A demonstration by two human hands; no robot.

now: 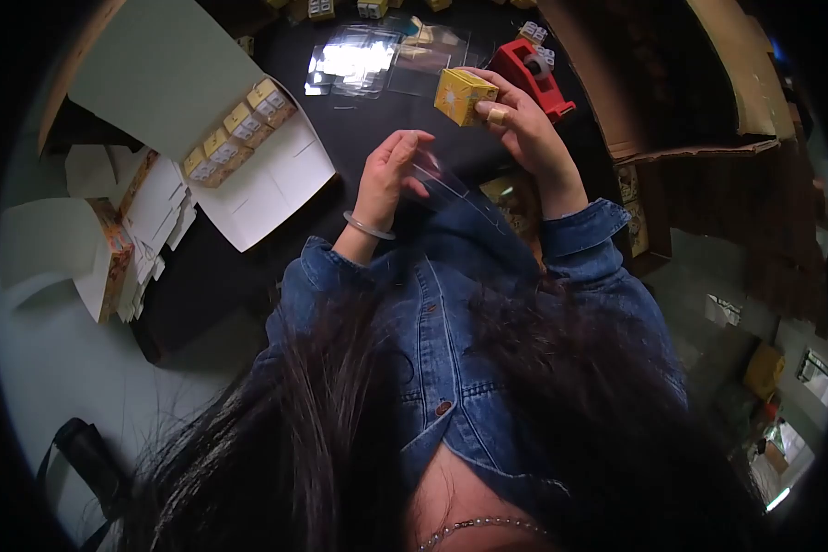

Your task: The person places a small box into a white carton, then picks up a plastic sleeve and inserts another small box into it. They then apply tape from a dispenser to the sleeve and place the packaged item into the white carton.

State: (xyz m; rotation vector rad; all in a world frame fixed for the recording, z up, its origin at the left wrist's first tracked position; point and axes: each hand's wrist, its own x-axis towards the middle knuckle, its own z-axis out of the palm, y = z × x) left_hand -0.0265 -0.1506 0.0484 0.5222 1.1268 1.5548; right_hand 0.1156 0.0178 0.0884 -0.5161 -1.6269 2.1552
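Observation:
My right hand (pixel 531 129) grips a small yellow printed carton (pixel 465 96) between thumb and fingers, held up above the black table. A tan band is wrapped round one of its fingers. Lower and to the left, my left hand (pixel 392 175) is closed on a clear plastic sleeve (pixel 443 182), which hangs toward my lap, apart from the carton. The sleeve is see-through, so its outline is hard to make out. Just behind my right hand stands a red tape dispenser (pixel 534 78) with a roll in it.
Several flat clear plastic pieces (pixel 351 63) lie on the black table (pixel 363 120). An open white box (pixel 267 198) at left holds a row of small yellow cartons (pixel 239 133). Folded white card (pixel 147 216) is stacked beside it. A large brown cardboard box (pixel 681 83) stands right.

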